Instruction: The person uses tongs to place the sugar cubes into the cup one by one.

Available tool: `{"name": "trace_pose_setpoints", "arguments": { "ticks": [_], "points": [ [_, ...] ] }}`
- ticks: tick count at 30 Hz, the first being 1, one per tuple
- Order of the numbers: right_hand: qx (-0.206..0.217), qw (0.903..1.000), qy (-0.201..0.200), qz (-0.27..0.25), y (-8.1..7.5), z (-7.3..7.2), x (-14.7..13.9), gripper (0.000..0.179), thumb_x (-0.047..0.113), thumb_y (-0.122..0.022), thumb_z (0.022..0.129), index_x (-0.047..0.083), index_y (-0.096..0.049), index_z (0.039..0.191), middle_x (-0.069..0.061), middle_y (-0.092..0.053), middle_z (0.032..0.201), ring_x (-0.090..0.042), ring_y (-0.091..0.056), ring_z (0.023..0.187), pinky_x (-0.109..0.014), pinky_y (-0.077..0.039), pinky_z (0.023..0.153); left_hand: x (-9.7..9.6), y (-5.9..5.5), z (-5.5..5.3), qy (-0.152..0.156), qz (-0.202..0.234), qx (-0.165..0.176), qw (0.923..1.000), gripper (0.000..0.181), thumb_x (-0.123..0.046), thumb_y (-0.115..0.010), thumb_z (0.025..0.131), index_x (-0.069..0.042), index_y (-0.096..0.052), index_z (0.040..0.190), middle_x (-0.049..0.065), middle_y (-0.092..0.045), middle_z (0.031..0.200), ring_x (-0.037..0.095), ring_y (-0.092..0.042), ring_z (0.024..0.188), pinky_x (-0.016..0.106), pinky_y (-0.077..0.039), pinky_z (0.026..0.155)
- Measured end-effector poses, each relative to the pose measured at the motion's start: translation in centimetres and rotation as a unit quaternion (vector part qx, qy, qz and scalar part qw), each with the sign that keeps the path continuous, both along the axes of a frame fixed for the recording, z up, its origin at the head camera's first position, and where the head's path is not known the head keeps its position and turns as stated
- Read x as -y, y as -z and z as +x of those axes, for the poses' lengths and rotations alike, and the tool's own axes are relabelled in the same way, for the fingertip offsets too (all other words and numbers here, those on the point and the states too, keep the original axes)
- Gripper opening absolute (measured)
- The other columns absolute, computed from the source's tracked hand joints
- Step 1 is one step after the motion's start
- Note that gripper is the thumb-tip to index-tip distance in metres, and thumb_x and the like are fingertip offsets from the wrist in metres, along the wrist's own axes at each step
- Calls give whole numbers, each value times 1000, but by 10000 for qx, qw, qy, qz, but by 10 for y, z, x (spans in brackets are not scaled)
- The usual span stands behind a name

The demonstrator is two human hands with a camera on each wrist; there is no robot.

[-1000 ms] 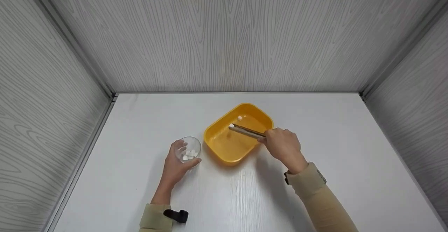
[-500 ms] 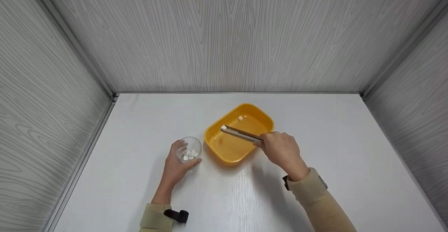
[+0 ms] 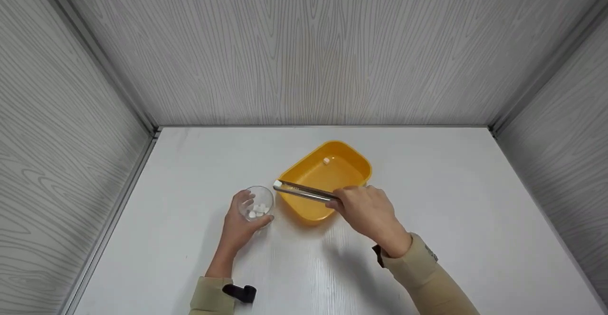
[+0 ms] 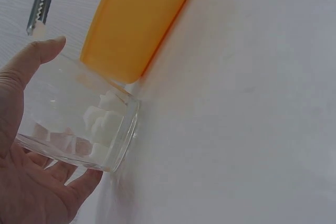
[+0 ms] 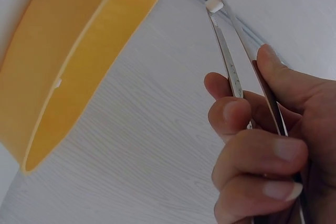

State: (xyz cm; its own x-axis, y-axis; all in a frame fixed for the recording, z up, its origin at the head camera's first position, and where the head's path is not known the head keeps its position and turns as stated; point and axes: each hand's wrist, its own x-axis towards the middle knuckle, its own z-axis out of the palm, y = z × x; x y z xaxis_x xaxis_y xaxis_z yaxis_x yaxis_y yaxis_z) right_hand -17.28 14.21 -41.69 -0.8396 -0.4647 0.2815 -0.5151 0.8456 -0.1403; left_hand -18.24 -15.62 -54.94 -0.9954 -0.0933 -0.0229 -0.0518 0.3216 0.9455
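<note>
My left hand curls round a clear glass, thumb on the near side and fingers on the far side. Several white cubes lie at the bottom of the glass. In my right hand I grip metal tweezers, whose serrated tips pinch one small white cube. Those tips are over the left rim of a yellow tray, just up and right of the glass in the head view. One more white cube lies inside the tray, towards its far end.
A white tabletop carries the tray and the glass. Grey wood-grain panels stand at the back and along both sides. Black straps show at both wrists.
My right hand has moved left and towards me, bringing the tweezers and their cube from over the tray's middle to its left rim. The left hand and glass have stayed put.
</note>
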Motion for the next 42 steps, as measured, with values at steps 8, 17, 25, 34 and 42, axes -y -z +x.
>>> {"name": "trace_pose_setpoints", "arguments": {
  "ticks": [8,17,25,34,42],
  "points": [
    [-141,9995,-262,68,0,4,19,27,39,-72,88,17,-62,75,8,-43,60,-10,-40,48,-25,-33,41,-1,-2,1,-34,-68,171,9998,95,-27,-90,69,-10,-35,145,12,-48,143,29,-42,135,48,-35,109],
    [-267,9988,-394,73,2,3,22,31,45,-71,87,15,-66,79,6,-50,63,-11,-43,49,-24,-35,43,0,-1,0,-16,-53,142,9999,95,-29,-90,69,-12,-35,145,11,-48,144,27,-42,135,49,-35,109],
    [-23,10000,15,49,4,-4,4,31,42,-73,86,12,-66,80,5,-49,62,-11,-41,47,-26,-37,41,1,-1,0,15,-52,-17,10000,94,-27,-91,69,-9,-36,143,13,-49,142,30,-43,134,49,-35,109],
    [205,9976,660,89,13,-19,-23,36,42,-74,85,8,-65,81,-1,-52,60,-17,-43,43,-32,-39,39,3,-1,0,48,48,-39,10000,91,-26,-91,68,-10,-38,140,14,-49,142,31,-43,134,49,-34,109],
    [394,9924,1140,252,26,-34,-43,38,43,-73,86,6,-66,82,-6,-57,63,-22,-49,45,-35,-44,40,3,0,0,50,91,-77,9999,92,-26,-92,68,-9,-38,141,14,-49,142,31,-43,134,49,-34,109]
  ]
}}
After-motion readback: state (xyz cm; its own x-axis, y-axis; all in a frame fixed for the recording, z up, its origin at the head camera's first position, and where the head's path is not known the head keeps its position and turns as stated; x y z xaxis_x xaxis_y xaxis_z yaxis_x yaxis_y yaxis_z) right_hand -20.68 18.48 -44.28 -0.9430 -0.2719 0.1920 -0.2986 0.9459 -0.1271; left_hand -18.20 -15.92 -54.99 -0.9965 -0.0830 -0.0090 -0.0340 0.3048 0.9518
